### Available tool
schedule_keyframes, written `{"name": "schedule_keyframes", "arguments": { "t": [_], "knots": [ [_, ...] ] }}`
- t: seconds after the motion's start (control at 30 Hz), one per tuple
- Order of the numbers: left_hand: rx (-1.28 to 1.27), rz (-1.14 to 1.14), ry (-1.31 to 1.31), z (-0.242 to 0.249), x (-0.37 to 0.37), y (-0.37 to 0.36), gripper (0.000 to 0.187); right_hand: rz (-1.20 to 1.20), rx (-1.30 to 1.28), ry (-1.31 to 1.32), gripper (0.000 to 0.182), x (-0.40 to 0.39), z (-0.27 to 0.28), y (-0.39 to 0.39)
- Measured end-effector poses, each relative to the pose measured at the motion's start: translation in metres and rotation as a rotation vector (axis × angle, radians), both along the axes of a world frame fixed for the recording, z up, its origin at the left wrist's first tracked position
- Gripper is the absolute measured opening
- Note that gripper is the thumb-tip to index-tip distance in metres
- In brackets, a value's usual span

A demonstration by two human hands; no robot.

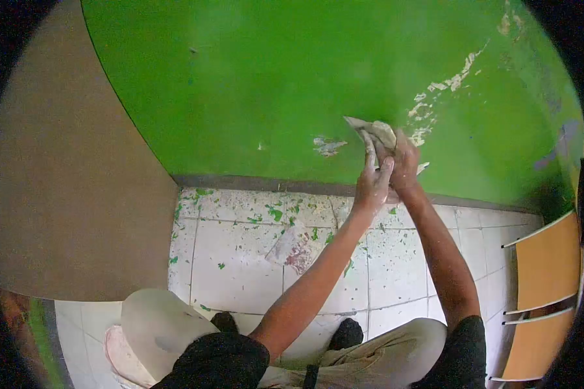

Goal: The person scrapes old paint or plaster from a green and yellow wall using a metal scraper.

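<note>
Both of my hands are close together in front of the green wall [266,84]. My left hand [374,185] is closed, its whitened fingers pressed along a putty-smeared scraper [355,122] whose thin pointed edge sticks out to the upper left. My right hand [406,162] grips from the other side, with a pale putty-coated piece [384,133] at its fingers. A small white tip [424,168] shows past the right hand; what it belongs to is hidden. Beside the hands the wall has a whitish patch [329,146] and a flaked streak [457,79].
White floor tiles [233,249] below hold green paint flakes and a crumpled, stained plastic sheet [295,247]. A brown panel [78,162] stands at the left. Orange-tan boards with metal edges [548,266] are at the right. My bent knees frame the lower view.
</note>
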State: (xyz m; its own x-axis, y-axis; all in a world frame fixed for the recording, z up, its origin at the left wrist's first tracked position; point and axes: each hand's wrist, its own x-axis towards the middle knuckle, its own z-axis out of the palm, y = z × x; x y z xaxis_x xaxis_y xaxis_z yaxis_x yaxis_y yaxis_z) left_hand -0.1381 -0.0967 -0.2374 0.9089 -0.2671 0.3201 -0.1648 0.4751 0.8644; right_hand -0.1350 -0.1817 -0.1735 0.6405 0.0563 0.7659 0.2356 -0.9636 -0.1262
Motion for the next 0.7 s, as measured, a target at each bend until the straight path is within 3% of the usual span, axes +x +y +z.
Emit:
{"name": "schedule_keyframes", "arguments": {
  "t": [0.03,0.07,0.1,0.17,0.2,0.27,0.33,0.4,0.57,0.7],
  "knots": [
    [-0.004,-0.001,-0.012,0.011,-0.006,0.009,0.083,0.024,0.075,0.023,0.025,0.004,-0.006,-0.006],
    [-0.096,-0.147,0.320,0.016,-0.020,0.022,0.080,0.087,0.004,0.256,0.023,-0.002,-0.011,-0.018],
    [-0.183,-0.297,0.655,0.019,-0.035,0.031,0.077,0.082,0.004,0.253,0.023,-0.006,-0.021,-0.021],
    [0.011,-0.230,0.642,-0.064,-0.023,0.008,0.072,-0.098,-0.483,0.708,0.028,-0.011,-0.052,-0.022],
    [0.019,-0.231,0.627,-0.082,-0.023,0.010,0.072,-0.103,-0.475,0.693,0.028,-0.016,-0.063,-0.029],
    [0.093,0.047,0.593,-0.104,-0.025,0.022,0.062,-0.117,-0.276,0.472,0.034,-0.029,-0.079,-0.053],
    [0.544,0.501,0.220,-0.089,-0.010,0.044,0.065,-0.176,-0.220,0.521,0.036,-0.037,-0.057,-0.058],
    [0.589,0.822,0.018,-0.068,0.013,0.057,0.076,-0.205,-0.192,0.508,0.040,-0.047,-0.038,-0.059],
    [0.694,0.878,-0.213,-0.040,0.050,0.052,0.099,-0.183,-0.289,0.571,0.040,-0.072,-0.062,-0.083],
    [0.773,0.818,-0.314,-0.063,0.035,0.025,0.106,-0.193,-0.339,0.618,0.049,-0.088,-0.072,-0.093]
  ]
}}
